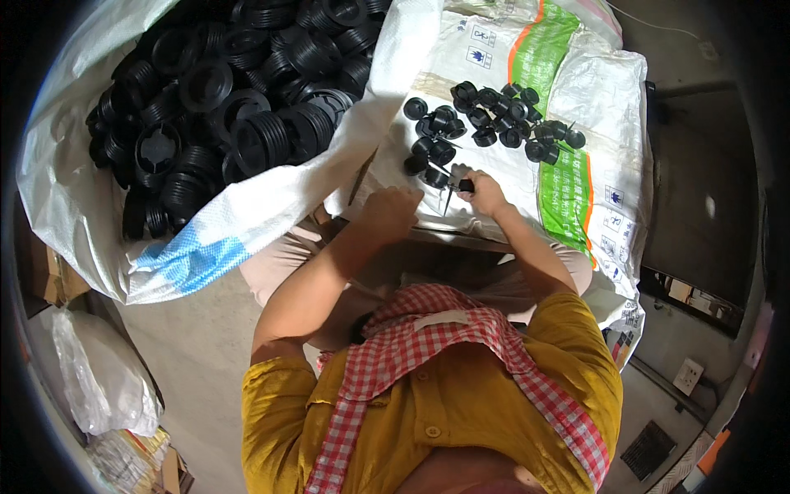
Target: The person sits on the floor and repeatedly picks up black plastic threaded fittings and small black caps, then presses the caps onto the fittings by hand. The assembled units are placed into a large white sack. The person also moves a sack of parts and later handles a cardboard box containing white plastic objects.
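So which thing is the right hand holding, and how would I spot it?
Start at the flat white woven sack with green stripes, strewn with small black plastic caps. At its near edge, the right hand grips a small black-handled blade. It is the only thin, pointed thing among round caps.

Mustard-yellow buttoned shirt [461,395] (short sleeves), red-and-white checked scarf [444,325].

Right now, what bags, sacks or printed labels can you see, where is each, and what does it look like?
Open woven sack: upper left, white with a blue patch, full of black ribbed plastic caps.
Printed sack: lying flat top right, white with green and orange bands.
Clear plastic bag: lower left floor, crumpled.
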Demonstrator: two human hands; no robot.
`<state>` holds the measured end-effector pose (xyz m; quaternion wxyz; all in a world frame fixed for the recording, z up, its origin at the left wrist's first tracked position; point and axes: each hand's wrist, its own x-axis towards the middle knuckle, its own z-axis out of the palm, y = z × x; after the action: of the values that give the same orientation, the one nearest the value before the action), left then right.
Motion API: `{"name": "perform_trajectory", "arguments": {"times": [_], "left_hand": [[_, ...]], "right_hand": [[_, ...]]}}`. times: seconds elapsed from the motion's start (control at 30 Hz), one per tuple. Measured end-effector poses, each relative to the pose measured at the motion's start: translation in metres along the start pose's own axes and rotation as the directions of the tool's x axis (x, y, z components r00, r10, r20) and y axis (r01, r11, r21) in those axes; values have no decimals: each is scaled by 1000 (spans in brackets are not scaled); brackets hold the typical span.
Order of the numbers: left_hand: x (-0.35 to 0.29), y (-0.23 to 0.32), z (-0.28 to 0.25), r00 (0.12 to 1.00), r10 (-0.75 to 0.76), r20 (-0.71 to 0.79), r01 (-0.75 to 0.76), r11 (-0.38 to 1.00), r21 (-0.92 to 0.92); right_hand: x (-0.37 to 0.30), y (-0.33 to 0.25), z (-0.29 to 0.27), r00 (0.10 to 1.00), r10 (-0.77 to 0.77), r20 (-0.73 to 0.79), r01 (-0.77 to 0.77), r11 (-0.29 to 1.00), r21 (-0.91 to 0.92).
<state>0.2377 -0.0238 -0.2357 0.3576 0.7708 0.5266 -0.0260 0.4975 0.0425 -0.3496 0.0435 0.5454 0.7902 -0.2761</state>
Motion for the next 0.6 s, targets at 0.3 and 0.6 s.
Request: {"name": "perform_trajectory", "arguments": {"times": [0.3, 0.6], "left_hand": [[4, 31, 4, 971, 225, 84, -51, 537, -842], [-69, 83, 30, 975, 195, 110, 159, -257, -953]], "right_hand": [[-122, -56, -106, 927, -227, 298, -82, 654, 752], [-191, -110, -88, 876, -448, -180, 480, 844, 237]]}}
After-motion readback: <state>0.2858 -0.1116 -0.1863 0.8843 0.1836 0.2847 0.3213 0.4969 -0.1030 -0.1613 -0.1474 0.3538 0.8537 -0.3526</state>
